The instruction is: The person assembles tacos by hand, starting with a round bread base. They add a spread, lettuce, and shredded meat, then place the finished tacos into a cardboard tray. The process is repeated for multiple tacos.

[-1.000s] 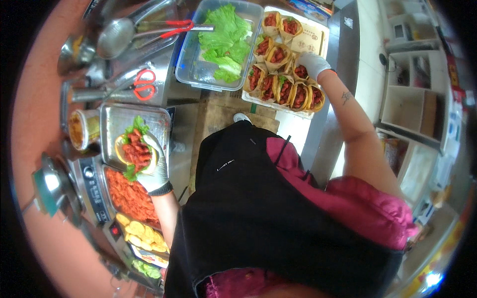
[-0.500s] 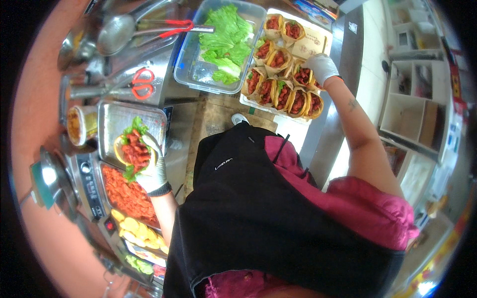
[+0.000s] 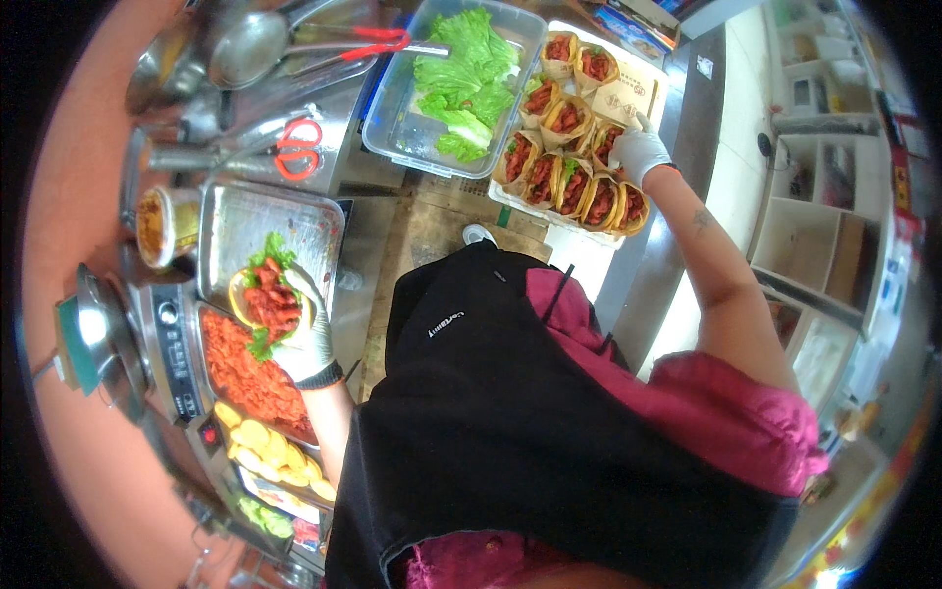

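Note:
My gloved left hand [image 3: 306, 339] is closed round a round yellow flatbread folded into a taco [image 3: 270, 296], filled with red meat chunks and green lettuce. It is held above a metal tray [image 3: 221, 211] and the edge of a pan of red meat [image 3: 245, 373]. At the right, my gloved right hand [image 3: 640, 152] rests against a paper-wrapped taco [image 3: 606, 143] in a white tray [image 3: 518, 199]. One finger stretches up toward a stack of printed paper sleeves [image 3: 628, 98]; the other fingertips are partly hidden. Several more filled tacos in paper stand around it.
A clear plastic box [image 3: 388, 133] holds lettuce leaves [image 3: 461, 74]. Red-handled scissors [image 3: 297, 149], red-handled tongs [image 3: 368, 44] and a ladle [image 3: 247, 47] lie at the upper left. Yellow flatbreads [image 3: 270, 450] sit below the meat pan; a tub [image 3: 162, 231] stands beside the metal tray.
The whole view has shifted slightly, moving the counters to the right. My right hand has slid a little nearer along the wrapped tacos, and one finger is now raised. My left hand still holds its taco.

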The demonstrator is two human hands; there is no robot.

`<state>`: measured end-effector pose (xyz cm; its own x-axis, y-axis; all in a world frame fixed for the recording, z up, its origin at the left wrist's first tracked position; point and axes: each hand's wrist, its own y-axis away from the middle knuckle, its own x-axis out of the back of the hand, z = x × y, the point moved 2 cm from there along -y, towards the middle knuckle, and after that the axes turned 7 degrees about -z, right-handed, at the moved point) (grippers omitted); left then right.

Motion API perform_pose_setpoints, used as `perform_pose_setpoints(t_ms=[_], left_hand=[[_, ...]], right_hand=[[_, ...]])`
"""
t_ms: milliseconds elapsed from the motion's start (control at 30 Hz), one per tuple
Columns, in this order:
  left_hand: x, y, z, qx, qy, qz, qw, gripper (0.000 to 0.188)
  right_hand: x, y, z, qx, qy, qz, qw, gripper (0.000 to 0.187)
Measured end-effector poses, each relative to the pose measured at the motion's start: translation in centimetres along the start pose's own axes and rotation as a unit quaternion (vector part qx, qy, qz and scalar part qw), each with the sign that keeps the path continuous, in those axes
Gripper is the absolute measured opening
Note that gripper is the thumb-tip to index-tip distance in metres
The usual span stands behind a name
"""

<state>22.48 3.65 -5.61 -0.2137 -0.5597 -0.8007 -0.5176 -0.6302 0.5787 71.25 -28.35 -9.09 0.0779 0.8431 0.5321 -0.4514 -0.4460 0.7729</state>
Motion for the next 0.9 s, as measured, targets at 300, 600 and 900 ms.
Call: perform_pose_setpoints(t_ms=[300, 600, 900], left_hand=[[0.3, 2.5, 2.4, -0.052, 0.052, 0.009, 0.997, 0.049], [0.5, 10.4, 6.2, -0.078, 0.164, -0.108, 0.977, 0.045], [3.6, 17.5, 8.3, -0.338, 0.029, -0.074, 0.938, 0.053]], right_hand=[[2.5, 0.2, -1.5, -0.021, 0.005, 0.015, 1.000, 0.027], [17.1, 5.5, -23.1, 0.414, -0.316, 0.421, 0.743, 0.030], [23.9, 5.4, -44.5, 0.451, -0.217, 0.187, 0.845, 0.053]])
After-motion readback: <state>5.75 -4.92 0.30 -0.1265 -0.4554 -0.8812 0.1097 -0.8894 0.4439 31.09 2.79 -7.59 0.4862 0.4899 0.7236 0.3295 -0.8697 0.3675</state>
